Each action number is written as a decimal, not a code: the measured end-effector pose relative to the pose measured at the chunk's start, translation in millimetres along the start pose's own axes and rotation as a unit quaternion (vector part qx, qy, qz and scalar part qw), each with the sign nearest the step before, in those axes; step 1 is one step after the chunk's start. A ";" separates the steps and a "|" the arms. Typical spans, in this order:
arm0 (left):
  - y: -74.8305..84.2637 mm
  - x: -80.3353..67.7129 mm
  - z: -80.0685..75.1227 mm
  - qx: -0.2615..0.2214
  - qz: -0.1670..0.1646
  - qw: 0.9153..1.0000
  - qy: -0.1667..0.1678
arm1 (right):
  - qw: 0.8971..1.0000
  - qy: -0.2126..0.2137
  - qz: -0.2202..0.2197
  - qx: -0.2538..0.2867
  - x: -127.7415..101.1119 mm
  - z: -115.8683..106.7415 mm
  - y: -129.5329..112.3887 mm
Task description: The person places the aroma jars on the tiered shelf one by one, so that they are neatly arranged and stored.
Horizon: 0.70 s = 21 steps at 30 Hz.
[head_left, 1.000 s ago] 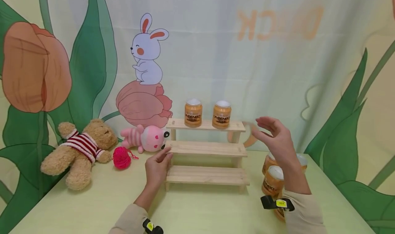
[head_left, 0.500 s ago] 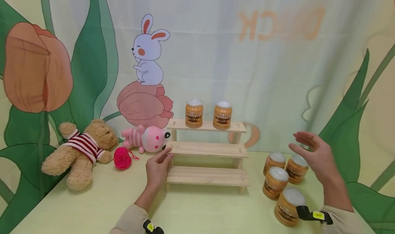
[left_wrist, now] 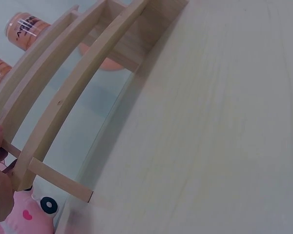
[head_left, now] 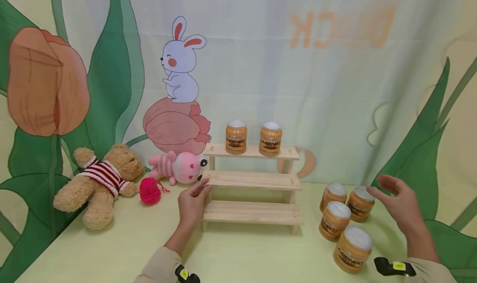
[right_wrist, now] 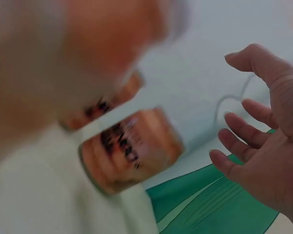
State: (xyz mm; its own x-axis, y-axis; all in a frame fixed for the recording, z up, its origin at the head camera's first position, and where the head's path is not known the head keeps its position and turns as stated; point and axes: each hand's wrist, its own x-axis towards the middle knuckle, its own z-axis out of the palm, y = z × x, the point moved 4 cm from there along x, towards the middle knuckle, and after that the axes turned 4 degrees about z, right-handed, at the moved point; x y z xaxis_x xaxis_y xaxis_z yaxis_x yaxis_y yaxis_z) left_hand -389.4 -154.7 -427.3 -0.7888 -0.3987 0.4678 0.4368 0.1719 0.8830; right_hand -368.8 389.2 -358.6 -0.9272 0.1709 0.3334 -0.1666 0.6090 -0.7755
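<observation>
Printed curtain (head_left: 335,88) behind a pale worktop (head_left: 238,256). Far left: teddy bear (head_left: 102,179), red yarn ball (head_left: 150,191), pink plush (head_left: 175,169) lying down. Left hand (head_left: 191,204) pinches the wooden stand (head_left: 253,180) at its middle tier's left end, probably steadying it. Two jars (head_left: 236,139) upright, spaced on top, presumably for display. Four more jars (head_left: 352,252) on the worktop, likely within easy reach. Right hand (head_left: 402,204) beside them, fingers parted, holding nothing; since a second ago, lower, farther from the stand.

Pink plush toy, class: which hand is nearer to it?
Left. The left hand holds the wooden rack by its left end, close to the pink plush toy; the right hand is beyond the rack, near four jars.
</observation>
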 end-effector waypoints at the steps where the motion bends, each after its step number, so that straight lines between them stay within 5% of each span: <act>1: -0.1 0.2 0.6 0.001 0.002 1.000 -0.001 | 1.000 -0.003 0.007 -0.007 1.5 0.3 4.5; 11: -0.3 1.0 2.1 -0.001 -0.001 1.000 -0.008 | 0.996 -0.077 0.038 -0.018 15.2 16.6 52.8; 21: -4.4 0.8 -1.1 0.017 -0.006 1.000 -0.007 | 0.993 -0.102 0.052 0.003 26.2 38.5 70.2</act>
State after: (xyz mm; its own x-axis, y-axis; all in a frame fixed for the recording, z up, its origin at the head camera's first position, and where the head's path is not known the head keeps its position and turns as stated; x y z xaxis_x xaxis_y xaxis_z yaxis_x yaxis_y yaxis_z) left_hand -391.5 -156.8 -430.8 -0.7995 -0.3885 0.4580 0.4134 0.1972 0.8890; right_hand -417.7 406.6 -425.0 -0.9881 0.0714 0.1365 -0.0682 0.5914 -0.8035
